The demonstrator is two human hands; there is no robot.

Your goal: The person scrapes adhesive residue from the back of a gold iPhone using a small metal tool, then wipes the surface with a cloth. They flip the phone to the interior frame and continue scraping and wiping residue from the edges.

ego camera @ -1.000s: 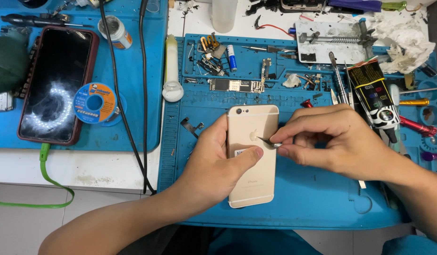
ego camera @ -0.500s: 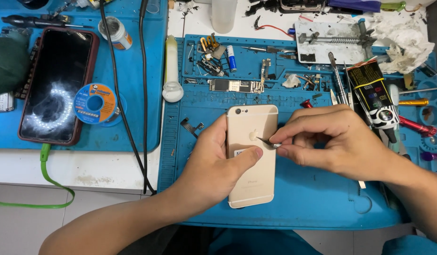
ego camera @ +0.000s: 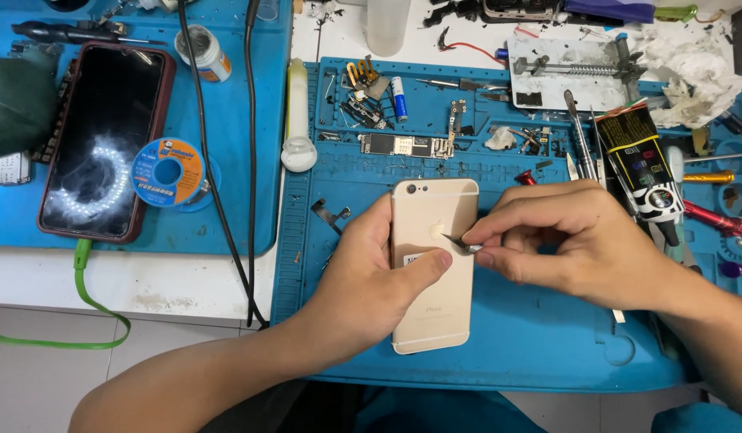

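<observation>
1. Both hands are showing bare: the left hand [ego camera: 371, 273] and the right hand [ego camera: 583, 240] are wearing no gloves.
2. No rings are appearing on the fingers that are in view, and no watch or band is showing at either wrist.
3. Both forearms are showing uncovered as far as the picture's edges, with no sleeve reaching into view.
4. The fingernails are looking short and plain, with no polish showing.
</observation>
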